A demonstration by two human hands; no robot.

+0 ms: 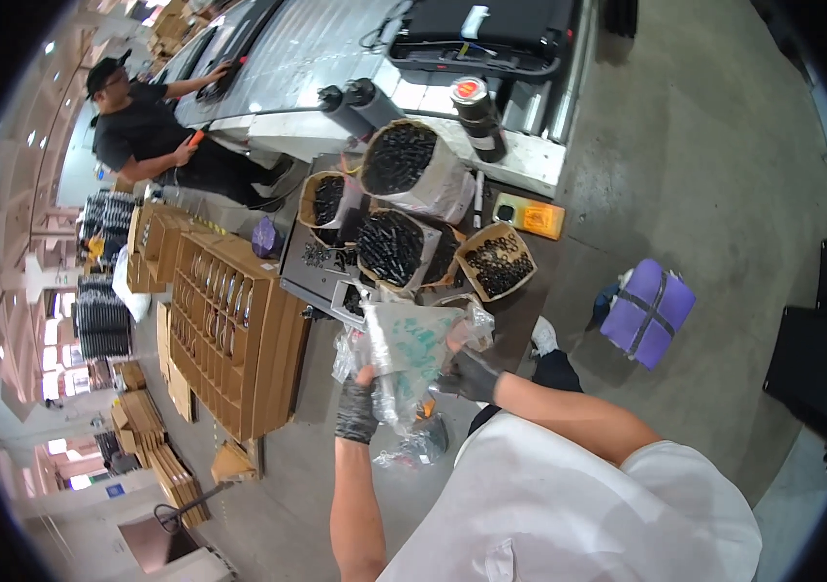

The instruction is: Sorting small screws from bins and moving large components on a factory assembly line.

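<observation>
A crinkled clear plastic bag (412,341) with faint green print hangs between my two hands, in front of a low table. My left hand (357,407), in a dark grey glove with bare fingertips, is closed on the bag's near left edge. On the right side, my right hand (470,371), gloved alike, grips the same bag, its fingers partly behind the film. Just beyond the bag stand a box of black tube-like parts (392,247) and a box of small black ring-like pieces (497,266). What the bag holds, if anything, I cannot make out.
A larger white bag of black parts (402,160) and a smaller box (328,202) stand farther back, beside a yellow package (541,219). A purple strapped stool (648,312) is at right. A divided cardboard box (224,325) stands left. A person (147,126) works far left.
</observation>
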